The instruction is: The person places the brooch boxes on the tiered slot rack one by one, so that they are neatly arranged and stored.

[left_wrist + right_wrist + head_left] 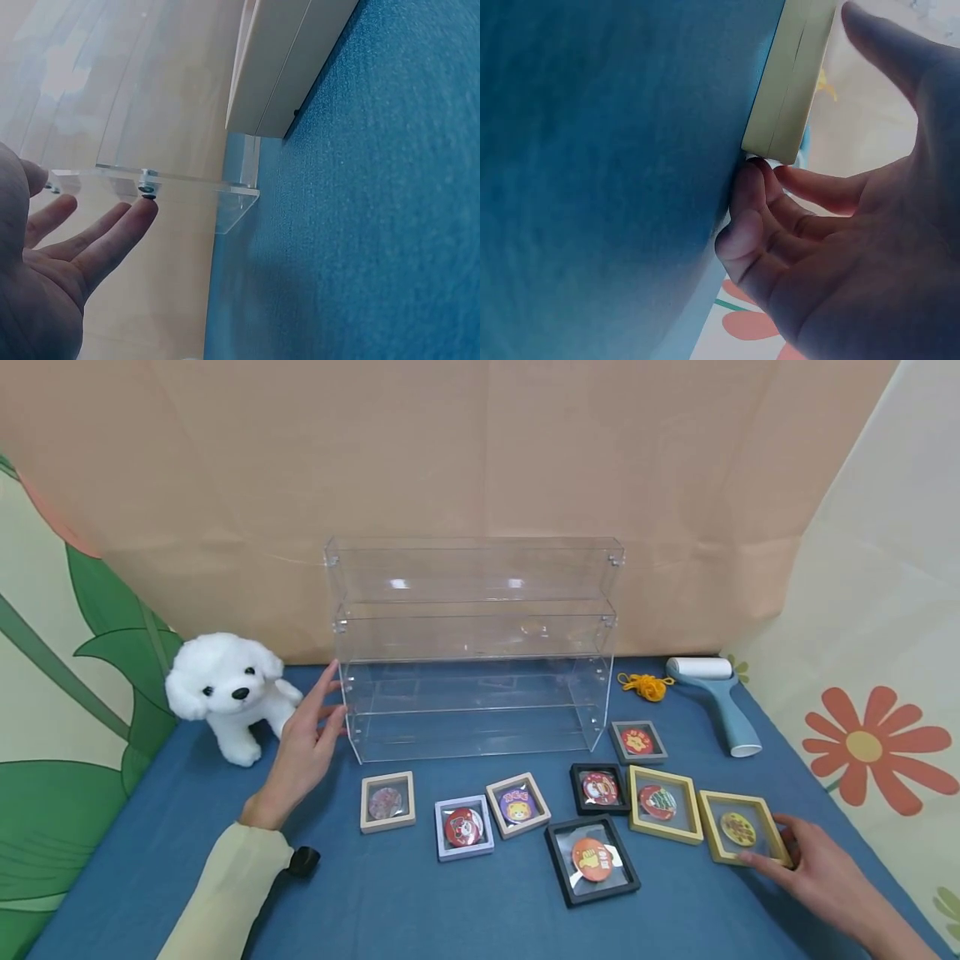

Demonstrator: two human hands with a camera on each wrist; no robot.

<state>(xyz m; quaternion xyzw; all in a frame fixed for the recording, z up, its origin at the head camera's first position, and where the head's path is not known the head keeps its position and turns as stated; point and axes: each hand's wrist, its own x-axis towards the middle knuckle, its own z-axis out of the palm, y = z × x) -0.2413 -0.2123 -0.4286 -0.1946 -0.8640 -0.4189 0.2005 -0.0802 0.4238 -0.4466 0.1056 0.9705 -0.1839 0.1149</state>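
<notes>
A clear acrylic tiered display stand (pixel 480 685) stands at the back of the blue-covered table. My left hand (pixel 303 756) is at its left side, fingers extended; in the left wrist view a fingertip (pixel 146 210) touches a small fastener on the clear panel. At the right, my right hand (pixel 821 872) grips a yellow square display frame (pixel 768 814) holding a round yellow badge, thumb along the front edge and fingers at the right edge. In the right wrist view, curled fingers (pixel 750 195) meet the frame's end (pixel 787 90). The frame lies on or close to the cloth.
Several framed badges lie before the stand, among them a second yellow frame (pixel 665 804), a large black frame (pixel 592 860) and a white frame (pixel 464 828). A white plush dog (pixel 232 693) sits left. A lint roller (pixel 720 702) and yellow cord bundle (pixel 647 686) lie back right.
</notes>
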